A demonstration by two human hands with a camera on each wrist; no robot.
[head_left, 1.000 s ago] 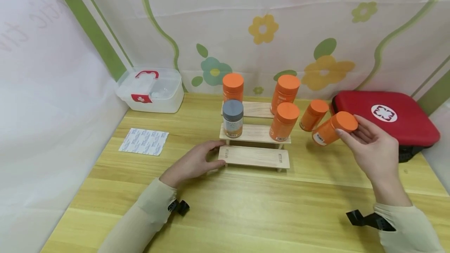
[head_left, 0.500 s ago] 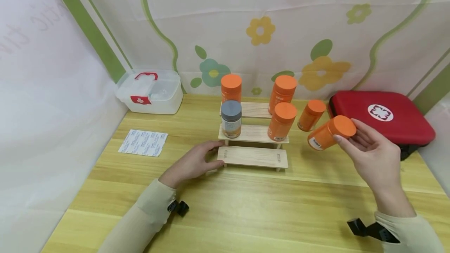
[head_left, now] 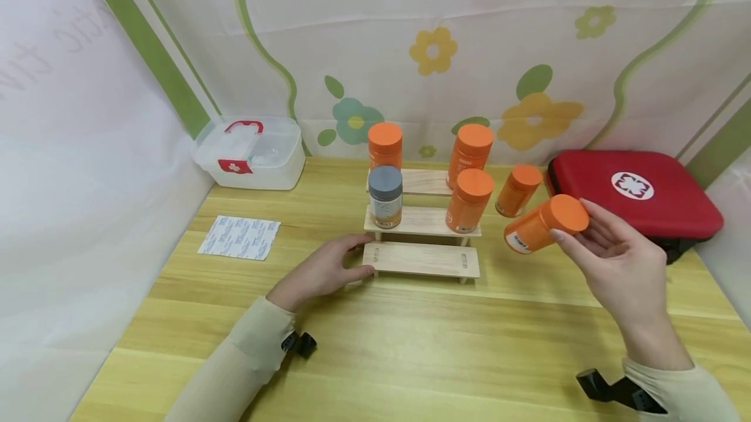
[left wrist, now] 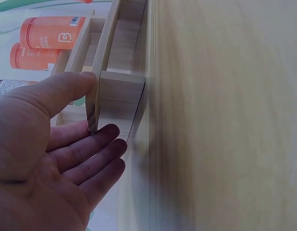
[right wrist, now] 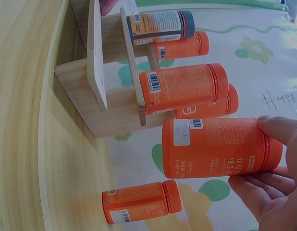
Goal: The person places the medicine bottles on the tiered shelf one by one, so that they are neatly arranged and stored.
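Observation:
A three-step wooden display stand (head_left: 419,260) stands mid-table. My left hand (head_left: 324,272) grips the left end of its lowest step; the left wrist view shows the thumb (left wrist: 74,89) on one side of the board and fingers on the other. Pinched by its cap in my right hand (head_left: 624,265) is an orange bottle (head_left: 536,229), tilted and raised off the table, right of the stand. A grey-capped bottle (head_left: 385,200) and an orange bottle (head_left: 469,203) occupy the middle step. Two more orange bottles, left (head_left: 384,141) and right (head_left: 471,151), stand on the top step.
A smaller orange bottle (head_left: 519,190) stands on the table right of the stand. Behind my right hand lies a red first-aid case (head_left: 675,194). At the back left are a translucent first-aid box (head_left: 270,161) and a blister pack (head_left: 240,237) in front of it.
The orange bottle in my right hand has shifted slightly left and down, toward the stand. My left hand keeps its place on the lowest step.

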